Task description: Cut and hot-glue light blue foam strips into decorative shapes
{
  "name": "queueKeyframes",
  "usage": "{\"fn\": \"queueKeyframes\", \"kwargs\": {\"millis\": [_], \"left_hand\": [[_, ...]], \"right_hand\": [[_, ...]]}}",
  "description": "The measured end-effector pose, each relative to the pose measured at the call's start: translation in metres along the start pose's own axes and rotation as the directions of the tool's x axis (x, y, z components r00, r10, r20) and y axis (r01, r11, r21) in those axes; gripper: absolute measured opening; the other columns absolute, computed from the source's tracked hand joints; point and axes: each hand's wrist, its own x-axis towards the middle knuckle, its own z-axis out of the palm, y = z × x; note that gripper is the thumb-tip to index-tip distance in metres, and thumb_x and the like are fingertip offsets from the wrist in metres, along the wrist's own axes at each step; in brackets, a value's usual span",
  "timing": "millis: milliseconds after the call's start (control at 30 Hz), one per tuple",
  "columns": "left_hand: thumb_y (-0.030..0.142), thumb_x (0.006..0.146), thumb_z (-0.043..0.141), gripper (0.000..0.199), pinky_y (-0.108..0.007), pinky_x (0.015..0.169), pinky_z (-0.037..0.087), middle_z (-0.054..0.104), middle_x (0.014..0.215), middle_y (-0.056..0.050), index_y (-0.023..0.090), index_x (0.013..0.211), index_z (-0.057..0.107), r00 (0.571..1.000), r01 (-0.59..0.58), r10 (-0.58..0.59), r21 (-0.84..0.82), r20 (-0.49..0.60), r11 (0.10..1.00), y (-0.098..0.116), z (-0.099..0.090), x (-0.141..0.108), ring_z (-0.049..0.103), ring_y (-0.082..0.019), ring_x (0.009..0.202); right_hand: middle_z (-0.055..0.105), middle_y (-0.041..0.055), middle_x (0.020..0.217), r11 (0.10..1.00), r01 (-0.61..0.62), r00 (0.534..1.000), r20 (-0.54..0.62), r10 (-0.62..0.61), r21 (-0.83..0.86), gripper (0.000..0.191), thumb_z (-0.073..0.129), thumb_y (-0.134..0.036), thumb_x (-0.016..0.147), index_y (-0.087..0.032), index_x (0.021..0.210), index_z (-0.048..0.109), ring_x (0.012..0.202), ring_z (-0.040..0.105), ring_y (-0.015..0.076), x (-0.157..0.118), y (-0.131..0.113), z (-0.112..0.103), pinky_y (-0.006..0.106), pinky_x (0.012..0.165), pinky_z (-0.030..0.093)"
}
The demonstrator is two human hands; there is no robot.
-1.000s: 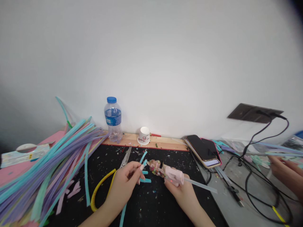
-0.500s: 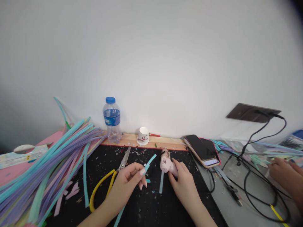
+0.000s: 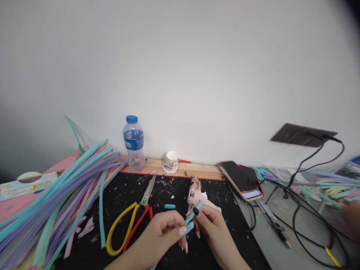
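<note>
My left hand (image 3: 168,233) pinches a turquoise pipe cleaner (image 3: 190,227) between thumb and fingers, its short end poking past the thumb. My right hand (image 3: 215,229), close beside it, is closed on a turquoise length that slants up past the dark thumbnail. I cannot tell whether both hands hold one piece or two. Just beyond my right hand a pale pink glue gun (image 3: 196,195) lies on the black mat (image 3: 171,187), its nozzle area crusted brown. Left of it is a short turquoise piece (image 3: 170,206). Scissors (image 3: 144,202) with yellow and red handles lie partly open by my left hand.
Many pastel pipe cleaners (image 3: 70,191) are heaped at left. A water bottle (image 3: 133,144) and a paper cup (image 3: 170,162) stand by the wall. Phones (image 3: 241,175) and black cables (image 3: 295,210) lie at right. Another person's hand (image 3: 351,215) shows at the right edge.
My right hand has let go of the glue gun and closed on the turquoise pipe cleaner. My left hand has moved right to meet it. The other person's hand has shifted right.
</note>
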Motion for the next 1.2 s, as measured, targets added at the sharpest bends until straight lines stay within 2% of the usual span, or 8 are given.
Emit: {"fn": "queueKeyframes", "kwargs": {"millis": [133, 267, 333, 400, 500, 667, 767, 1200], "left_hand": [[0.028, 0.085, 0.051, 0.018, -0.024, 0.065, 0.043, 0.063, 0.062, 0.001, 0.018, 0.071, 0.058, 0.989, -0.034, 0.055, 0.156, -0.136, 0.987, 0.002, -0.006, 0.003, 0.059, -0.015, 0.063], [0.027, 0.085, 0.05, 0.019, -0.023, 0.062, 0.043, 0.064, 0.063, 0.001, 0.019, 0.07, 0.058, 0.951, -0.05, 0.149, 0.339, -0.272, 0.939, 0.002, -0.012, 0.006, 0.06, -0.015, 0.063], [0.026, 0.085, 0.05, 0.017, -0.022, 0.06, 0.043, 0.065, 0.064, 0.001, 0.02, 0.073, 0.06, 0.936, -0.06, 0.199, 0.425, -0.292, 0.903, 0.002, -0.013, 0.005, 0.061, -0.015, 0.062], [0.025, 0.085, 0.05, 0.015, -0.022, 0.06, 0.043, 0.066, 0.067, 0.001, 0.02, 0.076, 0.062, 0.924, -0.075, 0.255, 0.518, -0.285, 0.852, 0.001, -0.013, 0.004, 0.062, -0.016, 0.063], [0.023, 0.085, 0.051, 0.014, -0.022, 0.064, 0.045, 0.068, 0.075, -0.001, 0.021, 0.083, 0.065, 0.906, -0.109, 0.338, 0.631, -0.256, 0.768, -0.003, -0.013, 0.002, 0.063, -0.017, 0.069], [0.017, 0.085, 0.051, 0.013, -0.022, 0.068, 0.046, 0.068, 0.08, -0.001, 0.021, 0.089, 0.063, 0.865, -0.204, 0.465, 0.716, -0.187, 0.668, -0.012, -0.014, 0.0, 0.062, -0.016, 0.074], [0.015, 0.085, 0.051, 0.013, -0.022, 0.068, 0.046, 0.067, 0.08, 0.0, 0.022, 0.089, 0.061, 0.86, -0.226, 0.486, 0.741, -0.152, 0.632, -0.015, -0.014, 0.0, 0.062, -0.014, 0.074], [0.012, 0.084, 0.052, 0.012, -0.024, 0.067, 0.046, 0.065, 0.076, 0.001, 0.021, 0.089, 0.059, 0.822, -0.27, 0.561, 0.801, -0.097, 0.534, -0.016, -0.013, 0.0, 0.061, -0.014, 0.07]], "right_hand": [[0.054, 0.001, 0.069, 0.937, 0.025, 0.999, -0.044, -0.01, 0.349, 0.021, 0.06, -0.034, 0.081, -0.016, 0.07, 0.059, 0.061, 0.051, 0.0119, 0.001, -0.01, -0.003, 0.023, 0.058, 0.045], [0.049, -0.0028, 0.064, 0.866, -0.05, 0.999, 0.02, 0.046, 0.498, 0.02, 0.059, -0.034, 0.082, -0.018, 0.072, 0.054, 0.049, 0.045, 0.0078, -0.001, -0.019, -0.005, 0.022, 0.048, 0.045], [0.046, -0.0047, 0.06, 0.869, -0.108, 0.993, 0.087, 0.075, 0.483, 0.02, 0.058, -0.035, 0.083, -0.018, 0.074, 0.055, 0.04, 0.036, 0.0045, -0.002, -0.017, -0.005, 0.017, 0.037, 0.039], [0.043, -0.0062, 0.057, 0.89, -0.172, 0.981, 0.153, 0.117, 0.421, 0.021, 0.058, -0.036, 0.084, -0.017, 0.075, 0.057, 0.037, 0.026, 0.0018, -0.004, -0.013, -0.005, 0.012, 0.029, 0.025], [0.038, -0.0077, 0.052, 0.935, -0.204, 0.973, 0.167, 0.161, 0.291, 0.026, 0.059, -0.039, 0.083, -0.013, 0.075, 0.06, 0.037, 0.021, 0.0004, -0.005, -0.005, -0.003, 0.011, 0.03, 0.012], [0.034, -0.0095, 0.044, 0.992, -0.105, 0.994, 0.048, 0.102, 0.071, 0.038, 0.057, -0.048, 0.081, -0.012, 0.068, 0.061, 0.033, 0.023, 0.0008, -0.006, 0.006, 0.003, 0.014, 0.032, 0.015], [0.033, -0.0097, 0.042, 0.996, -0.093, 0.995, 0.039, 0.093, -0.006, 0.041, 0.055, -0.051, 0.08, -0.012, 0.066, 0.059, 0.033, 0.023, 0.0015, -0.007, 0.008, 0.007, 0.015, 0.032, 0.015], [0.03, -0.0103, 0.041, 0.989, -0.141, 0.989, 0.037, 0.143, -0.054, 0.041, 0.055, -0.05, 0.078, -0.013, 0.062, 0.057, 0.033, 0.021, 0.0023, -0.008, 0.004, 0.012, 0.017, 0.033, 0.013]]}}
